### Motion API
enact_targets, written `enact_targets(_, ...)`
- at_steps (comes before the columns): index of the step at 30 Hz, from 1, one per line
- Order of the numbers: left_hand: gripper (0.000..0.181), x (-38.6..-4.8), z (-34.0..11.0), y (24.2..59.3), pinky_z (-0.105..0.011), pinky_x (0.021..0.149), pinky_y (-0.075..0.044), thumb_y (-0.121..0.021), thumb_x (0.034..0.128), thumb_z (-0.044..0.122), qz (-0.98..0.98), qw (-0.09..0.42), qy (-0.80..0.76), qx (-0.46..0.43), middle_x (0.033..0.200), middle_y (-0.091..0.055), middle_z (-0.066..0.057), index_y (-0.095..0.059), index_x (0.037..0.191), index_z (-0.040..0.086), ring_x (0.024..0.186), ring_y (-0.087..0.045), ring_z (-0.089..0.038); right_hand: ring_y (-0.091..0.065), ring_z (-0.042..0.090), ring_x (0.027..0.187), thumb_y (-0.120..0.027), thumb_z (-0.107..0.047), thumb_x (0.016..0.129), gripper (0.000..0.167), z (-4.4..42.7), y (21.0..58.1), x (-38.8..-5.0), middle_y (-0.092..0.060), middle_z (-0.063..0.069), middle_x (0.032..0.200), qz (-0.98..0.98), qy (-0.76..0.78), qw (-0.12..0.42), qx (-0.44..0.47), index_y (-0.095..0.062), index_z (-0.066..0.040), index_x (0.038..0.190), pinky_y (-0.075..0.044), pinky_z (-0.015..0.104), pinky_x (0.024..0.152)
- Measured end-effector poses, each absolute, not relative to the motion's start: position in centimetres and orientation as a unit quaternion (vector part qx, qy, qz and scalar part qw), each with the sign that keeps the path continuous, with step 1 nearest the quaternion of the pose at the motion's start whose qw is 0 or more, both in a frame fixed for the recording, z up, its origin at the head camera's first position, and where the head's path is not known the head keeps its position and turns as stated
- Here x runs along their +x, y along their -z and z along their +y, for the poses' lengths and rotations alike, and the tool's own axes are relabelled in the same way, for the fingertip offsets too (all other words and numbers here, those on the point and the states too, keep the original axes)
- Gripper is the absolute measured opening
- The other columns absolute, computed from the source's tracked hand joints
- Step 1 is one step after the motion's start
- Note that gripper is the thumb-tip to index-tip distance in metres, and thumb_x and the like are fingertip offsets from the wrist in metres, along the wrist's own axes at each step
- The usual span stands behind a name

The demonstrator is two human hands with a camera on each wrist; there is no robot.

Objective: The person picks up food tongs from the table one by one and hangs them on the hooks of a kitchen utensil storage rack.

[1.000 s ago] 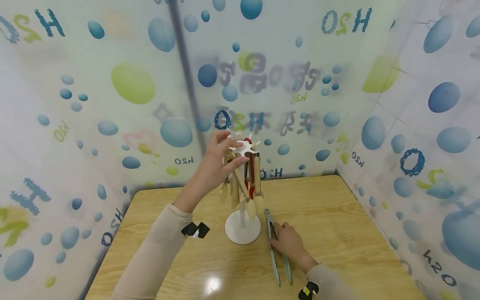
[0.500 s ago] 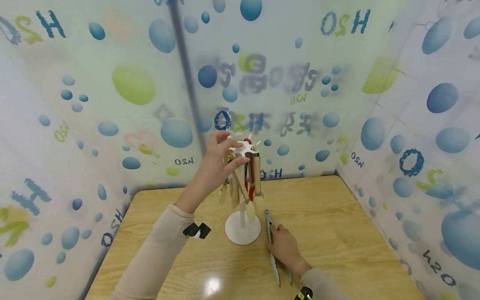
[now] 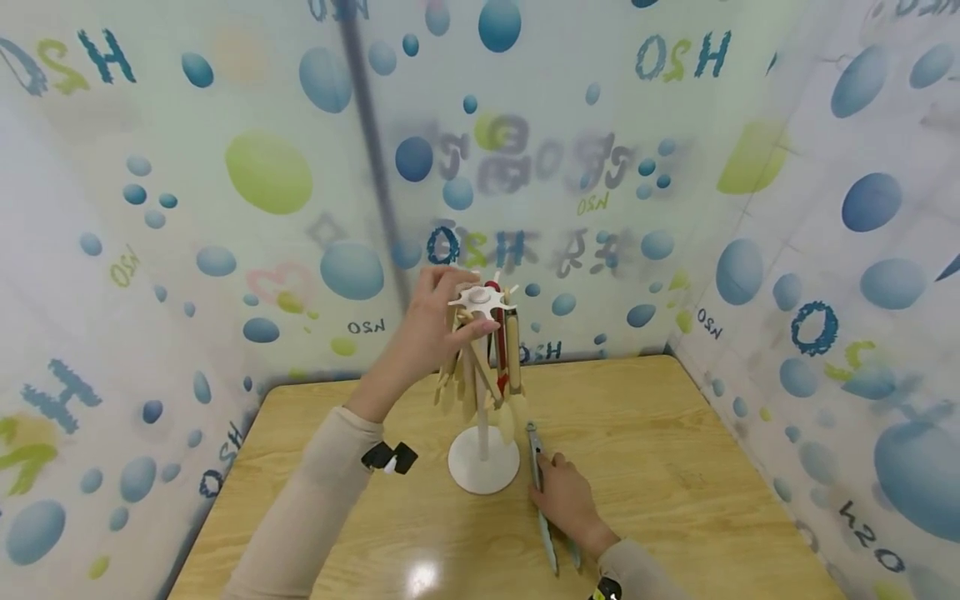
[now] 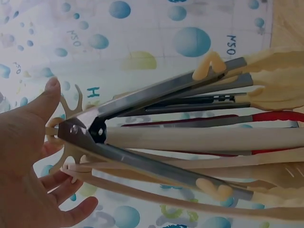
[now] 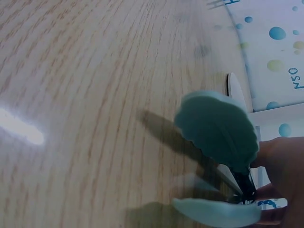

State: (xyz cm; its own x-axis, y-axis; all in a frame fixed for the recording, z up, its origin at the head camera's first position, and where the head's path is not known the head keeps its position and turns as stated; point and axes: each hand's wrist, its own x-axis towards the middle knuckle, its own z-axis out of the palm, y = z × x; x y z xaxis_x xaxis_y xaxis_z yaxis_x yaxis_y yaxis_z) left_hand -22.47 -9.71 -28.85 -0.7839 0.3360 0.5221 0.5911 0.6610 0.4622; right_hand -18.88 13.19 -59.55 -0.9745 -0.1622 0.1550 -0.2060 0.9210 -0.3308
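A white utensil rack [image 3: 483, 297] stands upright on its round base [image 3: 483, 460]. Wooden-coloured and red utensils [image 4: 277, 116] hang from its hooks, among them beige-tipped metal tongs [image 4: 156, 90]. My left hand [image 3: 431, 321] spans the rack's top, thumb in front and index finger at the back; its lower fingers are spread away from the rack in the left wrist view. To the right of the base, my right hand [image 3: 566, 498] holds a pair of pale green-tipped tongs [image 3: 546, 542] near the middle. Their scalloped tips [image 5: 218, 128] are spread apart in the right wrist view.
The rack and hands are over a wooden table [image 3: 675, 450]. Walls printed with blue and green bubbles [image 3: 352, 271] rise close behind the table and along both sides. A glare spot lies on the wood near the front.
My left index finger has lifted off the rack's white cap and moved toward its back edge. My right hand has shifted left onto the tongs and now grips them. The head view has tilted slightly.
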Motion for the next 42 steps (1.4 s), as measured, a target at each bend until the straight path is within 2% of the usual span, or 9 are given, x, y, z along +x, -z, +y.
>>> enact_targets(5,0.075,-23.6,-10.8,28.5,-0.053,0.106,-0.043,-0.075,0.0880,0.037,-0.880,0.145,0.352,-0.282,0.146,-0.039,-0.013,-0.036,0.149,0.018,0.131,-0.042,-0.029,-0.041,0.012,0.061,-0.072,-0.030,0.086,0.054,13.2,59.8,-18.8,-0.057,0.008,0.089,-0.977,-0.182,0.061,0.088,-0.062,-0.002,0.131,-0.032,0.023,0.044)
enact_targets(13,0.076,-24.8,-11.4,28.6,-0.054,0.103,-0.044,-0.072,0.0893,0.043,-0.875,0.095,0.373,-0.293,0.158,-0.036,-0.004,-0.033,0.153,0.026,0.130,-0.047,-0.029,-0.042,0.012,0.062,-0.071,-0.031,0.086,0.054,13.0,59.7,-19.0,-0.059,0.010,0.093,-0.977,-0.187,0.059,0.084,-0.062,-0.003,0.131,-0.032,0.024,0.045)
enact_targets(17,0.072,-25.1,-11.9,29.0,-0.056,0.111,-0.039,-0.064,0.0929,0.051,-0.862,0.077,0.392,-0.311,0.161,-0.033,0.000,-0.031,0.154,0.031,0.145,-0.037,-0.027,-0.043,0.012,0.061,-0.071,-0.031,0.086,0.055,12.9,59.6,-19.2,-0.060,0.011,0.095,-0.977,-0.192,0.051,0.083,-0.062,-0.003,0.132,-0.033,0.024,0.045)
enact_targets(21,0.068,-25.6,-12.4,29.3,-0.056,0.114,-0.036,-0.058,0.0949,0.055,-0.845,0.057,0.416,-0.331,0.164,-0.027,-0.001,-0.030,0.154,0.036,0.150,-0.031,-0.026,-0.044,0.012,0.061,-0.070,-0.029,0.085,0.053,12.9,59.6,-19.4,-0.061,0.012,0.096,-0.976,-0.195,0.057,0.083,-0.062,-0.002,0.131,-0.034,0.024,0.045)
enact_targets(24,0.065,-25.8,-12.7,29.4,-0.054,0.109,-0.043,-0.057,0.0959,0.052,-0.833,0.032,0.438,-0.337,0.166,-0.023,0.003,-0.029,0.154,0.041,0.146,-0.038,-0.028,-0.047,0.013,0.063,-0.070,-0.026,0.085,0.051,12.9,59.6,-19.6,-0.061,0.013,0.095,-0.974,-0.201,0.064,0.087,-0.063,-0.001,0.129,-0.037,0.027,0.046)
enact_targets(28,0.067,-25.9,-13.0,29.4,-0.046,0.095,-0.054,-0.058,0.0924,0.056,-0.820,0.011,0.464,-0.336,0.165,-0.022,0.009,-0.029,0.152,0.046,0.133,-0.053,-0.030,-0.049,0.014,0.064,-0.069,-0.023,0.084,0.050,12.8,59.5,-20.0,-0.061,0.013,0.093,-0.972,-0.207,0.065,0.090,-0.063,0.000,0.128,-0.039,0.028,0.048)
enact_targets(32,0.067,-25.9,-12.9,29.5,-0.044,0.092,-0.055,-0.059,0.0910,0.057,-0.814,0.008,0.474,-0.335,0.164,-0.022,0.011,-0.030,0.151,0.048,0.128,-0.056,-0.030,-0.045,0.012,0.060,-0.070,-0.022,0.081,0.053,12.9,59.6,-20.2,-0.060,0.010,0.089,-0.971,-0.217,0.057,0.082,-0.063,0.001,0.128,-0.036,0.026,0.048)
enact_targets(37,0.065,-25.8,-12.7,29.6,-0.054,0.108,-0.043,-0.060,0.0939,0.049,-0.818,0.019,0.470,-0.330,0.164,-0.024,0.012,-0.029,0.151,0.047,0.142,-0.041,-0.028,-0.044,0.012,0.057,-0.071,-0.019,0.078,0.057,13.2,59.0,-20.1,-0.061,0.010,0.088,-0.967,-0.236,0.056,0.075,-0.061,0.000,0.131,-0.034,0.025,0.046)
enact_targets(42,0.071,-25.9,-12.7,29.6,-0.057,0.119,-0.027,-0.059,0.0915,0.055,-0.817,0.044,0.459,-0.347,0.165,-0.025,0.004,-0.030,0.154,0.039,0.152,-0.025,-0.022,-0.040,0.011,0.049,-0.074,-0.017,0.080,0.061,13.8,57.8,-20.5,-0.061,0.011,0.087,-0.960,-0.259,0.088,0.066,-0.057,-0.006,0.137,-0.031,0.026,0.041)
